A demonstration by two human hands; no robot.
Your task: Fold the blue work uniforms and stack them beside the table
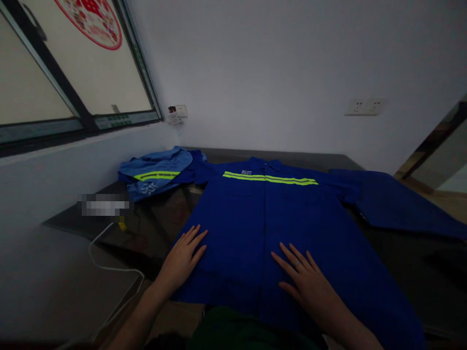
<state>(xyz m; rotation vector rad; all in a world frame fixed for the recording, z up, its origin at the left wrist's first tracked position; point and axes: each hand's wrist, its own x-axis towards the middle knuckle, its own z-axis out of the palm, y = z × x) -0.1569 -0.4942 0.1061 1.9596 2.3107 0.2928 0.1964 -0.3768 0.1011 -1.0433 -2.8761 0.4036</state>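
A blue short-sleeved work shirt (237, 223) lies spread on the dark table, front up and collar toward the wall. A yellow-green reflective band crosses its chest, and a closed placket runs down the middle. Flat on the shirt's left side near its edge rests my left hand (184, 255), fingers stretched out. My right hand (304, 279), with a ring on one finger, lies on the lower front just right of the placket, its fingers spread. Neither hand grips the cloth. The shirt's hem hangs toward me over the near edge.
Bundled blue clothing (156, 167) with a reflective strip lies at the back left. Dark blue trousers or similar folded cloth (397, 204) stretch along the right. A white cable (109, 267) hangs off the left of the table (314, 158). Wall sockets (365, 107) sit behind.
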